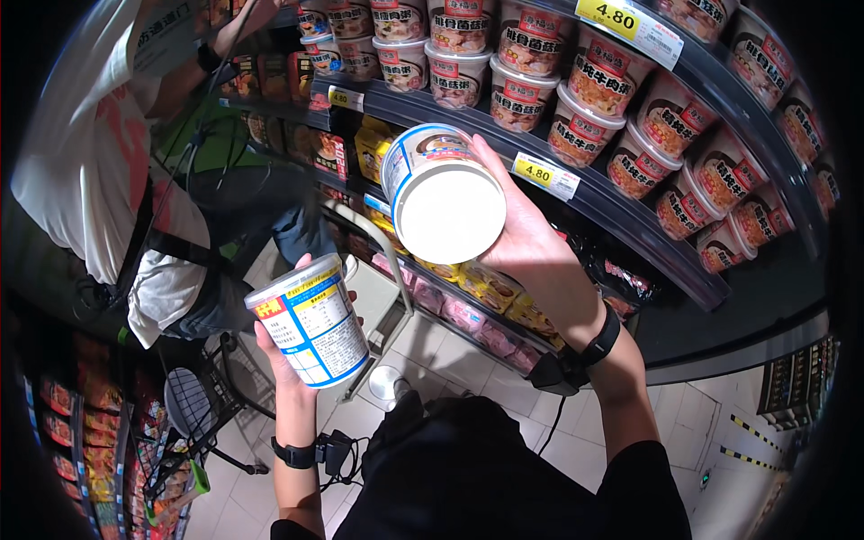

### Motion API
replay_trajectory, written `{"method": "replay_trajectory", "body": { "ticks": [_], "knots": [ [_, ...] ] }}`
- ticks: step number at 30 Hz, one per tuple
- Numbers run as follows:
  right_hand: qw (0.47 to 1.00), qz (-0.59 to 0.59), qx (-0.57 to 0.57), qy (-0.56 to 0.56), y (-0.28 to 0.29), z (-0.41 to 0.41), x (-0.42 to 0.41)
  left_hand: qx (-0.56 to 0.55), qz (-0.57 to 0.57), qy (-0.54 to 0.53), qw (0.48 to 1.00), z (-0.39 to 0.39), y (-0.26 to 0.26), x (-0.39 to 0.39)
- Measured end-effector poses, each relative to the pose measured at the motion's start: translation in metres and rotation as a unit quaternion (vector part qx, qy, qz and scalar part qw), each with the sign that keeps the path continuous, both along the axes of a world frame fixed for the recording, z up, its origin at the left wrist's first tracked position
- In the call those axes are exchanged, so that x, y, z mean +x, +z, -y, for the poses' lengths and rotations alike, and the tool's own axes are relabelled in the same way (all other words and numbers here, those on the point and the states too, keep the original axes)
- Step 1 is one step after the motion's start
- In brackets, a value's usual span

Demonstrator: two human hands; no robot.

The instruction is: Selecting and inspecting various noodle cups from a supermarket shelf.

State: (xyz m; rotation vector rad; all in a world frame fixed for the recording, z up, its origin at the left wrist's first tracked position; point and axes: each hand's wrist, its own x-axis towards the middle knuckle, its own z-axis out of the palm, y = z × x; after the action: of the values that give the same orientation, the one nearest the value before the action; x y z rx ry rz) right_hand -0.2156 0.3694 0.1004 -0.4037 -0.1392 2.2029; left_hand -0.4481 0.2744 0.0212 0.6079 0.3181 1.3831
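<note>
My left hand (pixel 290 361) grips a paper food tub (pixel 320 331) with a clear lid and blue, white and yellow printing. The tub leans slightly, its printed side facing me. In my right hand (pixel 523 226) is a second tub (pixel 449 209), tipped so that its plain white bottom faces me. Its blue-edged wrapper shows above the bottom. This second tub is in front of the shelf edge, near a yellow price tag (pixel 544 177). Most fingers of both hands are hidden behind the tubs.
Stacked porridge tubs (pixel 520 101) line the shelf (pixel 466 125) ahead. Yellow and pink packets (pixel 472 317) fill a lower shelf. A co-worker in a white shirt (pixel 81 155) stands at left. A metal-framed step stool (pixel 378 297) and a shopping cart (pixel 196 405) stand on the tiled floor.
</note>
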Motion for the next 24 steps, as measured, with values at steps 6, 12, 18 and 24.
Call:
{"method": "replay_trajectory", "body": {
  "ticks": [6, 12, 18, 24],
  "knots": [
    [1.0, -0.001, -0.013, 0.008, -0.0007, -0.0015, 0.0005, -0.028, 0.066, -0.022, 0.997, 0.0015, -0.006, -0.0041],
    [0.999, -0.027, 0.006, 0.03, 0.0007, -0.0002, 0.0015, -0.026, 0.063, -0.017, 0.998, 0.0009, -0.0047, -0.0019],
    [0.998, -0.035, 0.02, 0.057, 0.0003, -0.0001, 0.0037, -0.017, 0.078, -0.006, 0.997, -0.0025, -0.004, 0.0001],
    [0.999, -0.017, 0.008, 0.03, -0.0011, -0.0004, 0.002, -0.01, 0.087, -0.018, 0.996, -0.0017, -0.0041, 0.0022]
  ]
}}
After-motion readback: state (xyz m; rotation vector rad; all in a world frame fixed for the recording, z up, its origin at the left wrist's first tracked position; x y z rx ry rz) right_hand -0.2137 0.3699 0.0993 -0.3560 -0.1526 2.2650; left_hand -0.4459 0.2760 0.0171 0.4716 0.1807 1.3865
